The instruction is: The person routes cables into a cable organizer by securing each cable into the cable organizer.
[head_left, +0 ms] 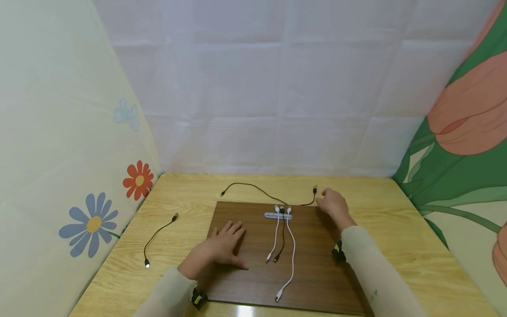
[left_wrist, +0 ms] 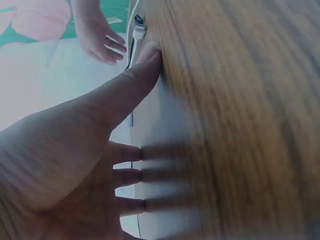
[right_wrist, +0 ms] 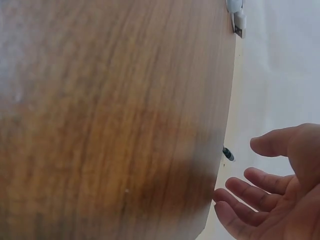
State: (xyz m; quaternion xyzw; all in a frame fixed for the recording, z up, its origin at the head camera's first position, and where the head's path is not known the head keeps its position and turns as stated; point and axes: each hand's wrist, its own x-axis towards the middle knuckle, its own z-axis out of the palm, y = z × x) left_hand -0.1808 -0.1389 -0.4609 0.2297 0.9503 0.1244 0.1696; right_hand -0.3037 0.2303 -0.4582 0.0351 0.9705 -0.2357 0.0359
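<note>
My left hand (head_left: 225,244) rests on the left part of a dark brown wooden board (head_left: 317,268), fingers spread and thumb out to the right. Past the board's back right corner is my right hand (head_left: 333,206), its fingers loosely bent with nothing between them in the right wrist view. Just left of it lies the USB plug (head_left: 314,189) of a black cable (head_left: 253,185), which stretches along behind the board. A pale cable holder strip (head_left: 271,215) sits at the board's back edge. Two white cables (head_left: 294,255) and a short black cable (head_left: 283,237) run forward from it.
Another short black cable (head_left: 152,237) lies curved on the light wooden table (head_left: 186,193), left of the board. A white cloth (head_left: 237,88) hangs behind the table. Flower-printed cloths (head_left: 47,132) flank it on both sides.
</note>
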